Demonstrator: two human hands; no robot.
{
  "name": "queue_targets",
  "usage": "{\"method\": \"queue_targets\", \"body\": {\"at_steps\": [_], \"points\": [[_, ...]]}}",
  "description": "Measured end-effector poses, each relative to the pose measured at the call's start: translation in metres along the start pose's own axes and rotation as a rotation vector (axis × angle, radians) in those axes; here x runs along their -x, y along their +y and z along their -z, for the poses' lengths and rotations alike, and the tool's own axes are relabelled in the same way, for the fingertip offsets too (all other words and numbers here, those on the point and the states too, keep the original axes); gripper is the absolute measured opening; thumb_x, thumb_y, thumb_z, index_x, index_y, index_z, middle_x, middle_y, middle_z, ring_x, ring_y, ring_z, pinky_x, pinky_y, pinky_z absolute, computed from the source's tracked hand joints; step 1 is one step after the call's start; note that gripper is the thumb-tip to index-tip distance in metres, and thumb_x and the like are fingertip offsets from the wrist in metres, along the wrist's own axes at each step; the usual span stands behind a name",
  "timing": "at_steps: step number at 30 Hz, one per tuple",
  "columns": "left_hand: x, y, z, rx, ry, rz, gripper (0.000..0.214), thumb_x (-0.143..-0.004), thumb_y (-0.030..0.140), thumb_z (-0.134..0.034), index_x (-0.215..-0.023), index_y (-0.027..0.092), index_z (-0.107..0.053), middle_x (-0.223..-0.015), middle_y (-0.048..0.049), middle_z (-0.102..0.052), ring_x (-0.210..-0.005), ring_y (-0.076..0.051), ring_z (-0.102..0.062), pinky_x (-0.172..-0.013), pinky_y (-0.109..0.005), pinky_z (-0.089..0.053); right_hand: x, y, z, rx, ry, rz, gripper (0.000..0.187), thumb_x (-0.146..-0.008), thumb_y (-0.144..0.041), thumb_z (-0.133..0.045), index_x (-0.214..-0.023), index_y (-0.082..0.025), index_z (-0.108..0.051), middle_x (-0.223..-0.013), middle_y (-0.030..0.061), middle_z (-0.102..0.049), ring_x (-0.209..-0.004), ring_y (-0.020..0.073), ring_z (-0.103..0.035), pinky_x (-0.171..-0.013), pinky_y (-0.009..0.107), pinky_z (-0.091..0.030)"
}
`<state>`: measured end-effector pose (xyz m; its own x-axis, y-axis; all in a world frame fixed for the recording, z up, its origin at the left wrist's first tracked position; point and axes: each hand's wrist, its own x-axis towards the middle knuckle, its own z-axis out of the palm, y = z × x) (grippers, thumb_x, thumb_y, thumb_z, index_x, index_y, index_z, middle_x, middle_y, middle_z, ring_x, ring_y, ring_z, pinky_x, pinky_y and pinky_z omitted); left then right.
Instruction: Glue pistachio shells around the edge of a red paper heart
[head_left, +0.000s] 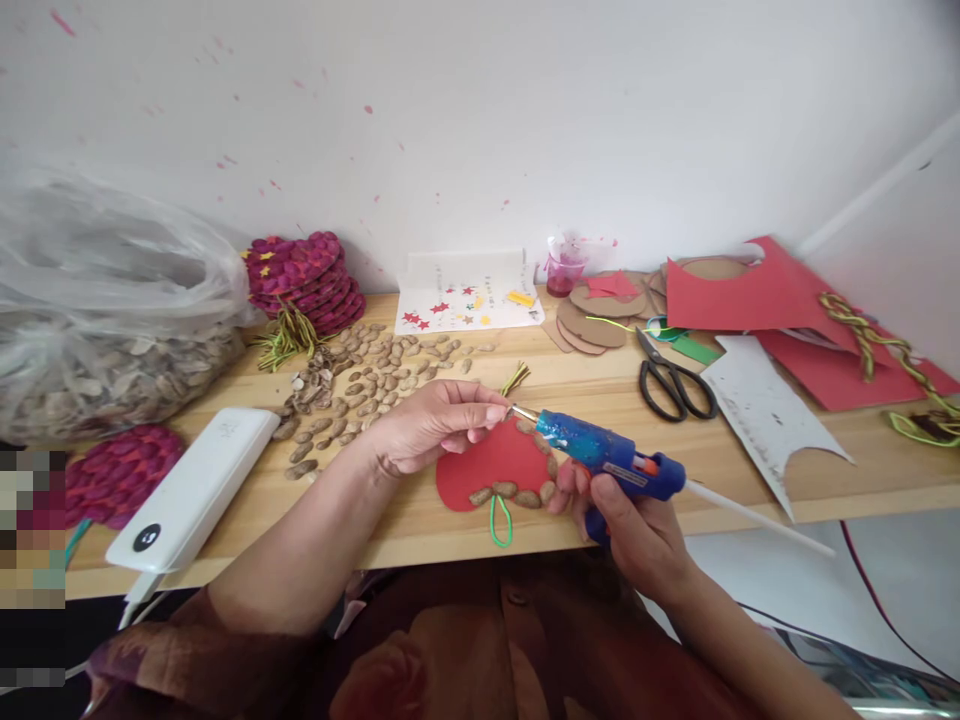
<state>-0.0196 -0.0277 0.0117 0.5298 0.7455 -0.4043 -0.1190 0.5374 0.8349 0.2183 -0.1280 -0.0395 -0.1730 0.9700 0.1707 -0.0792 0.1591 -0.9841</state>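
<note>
My right hand [637, 540] is wrapped round a blue hot glue gun [592, 445], its nozzle turned to the left and a white glue stick [757, 515] poking out behind. At the nozzle tip, my left hand [442, 425] is closed in a pinch; what lies between the fingertips is hidden. Below both hands lies a red card piece [463, 478], partly covered by them. Several peanut shells [528, 497] line its lower and right edge. A bright green cord loop [501, 522] sticks out at the near edge, and a yarn tassel [516, 378] at the far edge.
Loose peanut shells [375, 375] spread left of centre, before a stack of purple shell-covered discs [300, 275]. A plastic bag [112, 330] and white power bank [199, 490] stand left. Black scissors [675, 380], cardboard discs [592, 325] and red card offcuts [735, 295] lie right.
</note>
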Motion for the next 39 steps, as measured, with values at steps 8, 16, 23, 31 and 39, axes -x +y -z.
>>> {"method": "queue_targets", "body": {"at_steps": [8, 16, 23, 31, 39], "points": [[-0.0001, -0.0007, 0.0018, -0.008, -0.004, 0.005, 0.035, -0.062, 0.03, -0.094, -0.084, 0.011, -0.074, -0.057, 0.0017, -0.056, -0.048, -0.003, -0.039, -0.037, -0.01, -0.02, 0.003, 0.0024, 0.001, -0.007, 0.008, -0.019, 0.026, -0.104, -0.041, -0.052, -0.089, -0.023, -0.063, -0.082, 0.0045, -0.071, -0.067, 0.0163, -0.063, -0.058, 0.029, -0.048], [0.0003, 0.0009, -0.0002, 0.005, -0.004, -0.007, 0.033, -0.061, 0.029, -0.093, -0.083, 0.012, -0.075, -0.059, 0.0017, -0.057, -0.049, -0.003, -0.04, -0.036, -0.01, -0.02, 0.0016, -0.0003, 0.0005, 0.019, 0.015, -0.016, 0.029, -0.103, -0.041, -0.052, -0.088, -0.022, -0.066, -0.082, 0.0064, -0.072, -0.072, 0.0181, -0.064, -0.058, 0.028, -0.047], [0.0001, -0.0007, 0.0026, -0.004, -0.014, 0.004, 0.034, -0.063, 0.03, -0.093, -0.084, 0.011, -0.074, -0.059, 0.0017, -0.056, -0.048, -0.003, -0.038, -0.037, -0.011, -0.019, 0.0012, -0.0012, -0.0001, 0.026, 0.028, -0.018, 0.029, -0.103, -0.041, -0.052, -0.084, -0.022, -0.064, -0.082, 0.0067, -0.072, -0.07, 0.0181, -0.065, -0.057, 0.029, -0.047], [0.0012, 0.0002, 0.001, -0.009, -0.012, -0.002, 0.034, -0.062, 0.029, -0.092, -0.085, 0.011, -0.073, -0.059, 0.0021, -0.055, -0.048, -0.003, -0.039, -0.037, -0.011, -0.016, 0.0031, 0.0007, 0.0016, 0.057, 0.031, -0.028, 0.032, -0.103, -0.043, -0.051, -0.084, -0.021, -0.065, -0.089, 0.0096, -0.073, -0.072, 0.019, -0.065, -0.051, 0.027, -0.046], [0.0009, -0.0007, 0.003, -0.001, -0.009, 0.003, 0.035, -0.062, 0.029, -0.092, -0.085, 0.011, -0.074, -0.059, 0.0016, -0.056, -0.048, -0.003, -0.039, -0.037, -0.011, -0.018, 0.0012, -0.0027, -0.0002, 0.059, 0.031, -0.031, 0.032, -0.102, -0.043, -0.052, -0.087, -0.021, -0.069, -0.085, 0.0087, -0.073, -0.059, 0.0156, -0.059, -0.049, 0.027, -0.047]]}}
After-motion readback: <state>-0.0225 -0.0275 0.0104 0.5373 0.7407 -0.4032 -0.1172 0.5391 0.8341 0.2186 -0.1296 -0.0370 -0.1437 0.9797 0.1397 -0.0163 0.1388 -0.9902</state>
